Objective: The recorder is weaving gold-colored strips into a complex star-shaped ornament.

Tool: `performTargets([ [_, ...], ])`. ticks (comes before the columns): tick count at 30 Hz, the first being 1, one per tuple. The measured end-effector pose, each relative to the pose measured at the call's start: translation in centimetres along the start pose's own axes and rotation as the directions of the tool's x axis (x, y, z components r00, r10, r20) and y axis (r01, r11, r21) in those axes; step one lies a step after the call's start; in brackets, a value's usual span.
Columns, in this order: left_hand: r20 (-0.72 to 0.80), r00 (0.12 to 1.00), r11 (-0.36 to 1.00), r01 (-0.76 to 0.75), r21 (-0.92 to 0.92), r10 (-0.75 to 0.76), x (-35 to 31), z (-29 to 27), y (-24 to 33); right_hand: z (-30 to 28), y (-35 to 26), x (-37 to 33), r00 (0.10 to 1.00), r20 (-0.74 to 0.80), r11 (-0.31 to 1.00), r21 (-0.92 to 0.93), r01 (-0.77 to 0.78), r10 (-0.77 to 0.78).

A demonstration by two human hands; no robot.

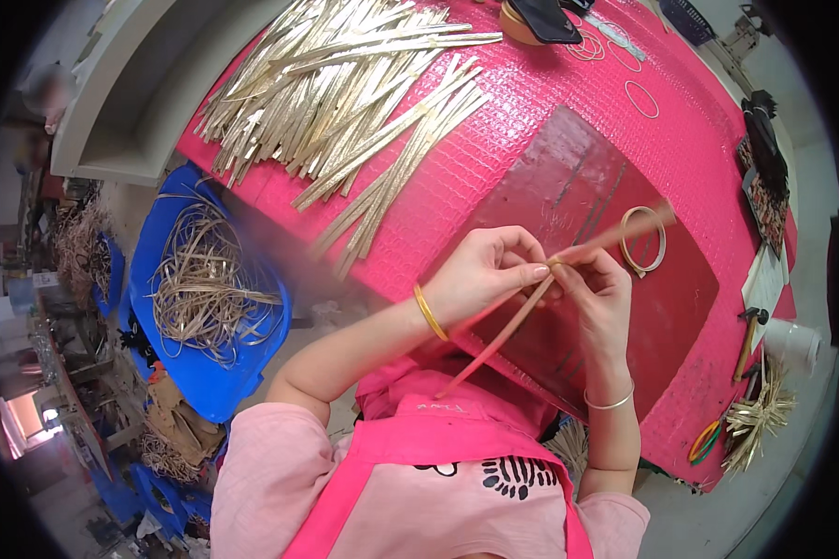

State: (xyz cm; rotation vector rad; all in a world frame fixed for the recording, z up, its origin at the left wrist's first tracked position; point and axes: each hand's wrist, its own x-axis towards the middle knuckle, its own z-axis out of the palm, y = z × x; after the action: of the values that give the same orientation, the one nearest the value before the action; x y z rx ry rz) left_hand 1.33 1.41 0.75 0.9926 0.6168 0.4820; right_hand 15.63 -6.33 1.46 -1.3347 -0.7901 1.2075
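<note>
From here, left hand point(483, 273) and right hand point(598, 291) pinch a narrow tan strip point(505, 337) between fingertips point(538, 271) — probably light, springy, easily creased — best held flat, right there.

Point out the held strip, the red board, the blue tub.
Held strip point(501, 339): head view, on its lower length.
Red board point(682, 312): head view, on its bare right part.
Blue tub point(205, 389): head view, on its wall below the tangled strips point(200, 279).
</note>
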Motion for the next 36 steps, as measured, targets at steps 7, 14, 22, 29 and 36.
performTargets([
  [7,-0.292,0.589,0.224,0.187,0.956,0.753,7.7,-12.9,4.4,-1.9,-0.4,-0.5,0.997,-0.016,0.997,-0.022,-0.076,0.076],
  [14,-0.363,0.898,0.331,0.274,0.903,0.247,10.0,-14.0,6.3,-2.5,1.1,-1.3,0.997,-0.015,0.997,-0.007,-0.073,0.073],
  [22,-0.013,0.999,0.894,-0.020,0.447,0.030,0.4,-1.2,11.7,-1.3,-1.1,-0.1,0.989,-0.144,0.996,0.073,0.046,-0.035],
  [29,-0.033,0.998,0.998,0.050,0.047,-0.048,0.7,2.2,5.2,0.7,-0.2,-0.1,0.912,-0.339,0.942,0.156,0.296,-0.231],
  [36,-0.131,0.986,0.994,-0.109,-0.011,0.107,0.9,3.5,2.2,0.3,-0.7,-0.8,0.927,-0.322,0.960,0.132,0.247,-0.194],
])
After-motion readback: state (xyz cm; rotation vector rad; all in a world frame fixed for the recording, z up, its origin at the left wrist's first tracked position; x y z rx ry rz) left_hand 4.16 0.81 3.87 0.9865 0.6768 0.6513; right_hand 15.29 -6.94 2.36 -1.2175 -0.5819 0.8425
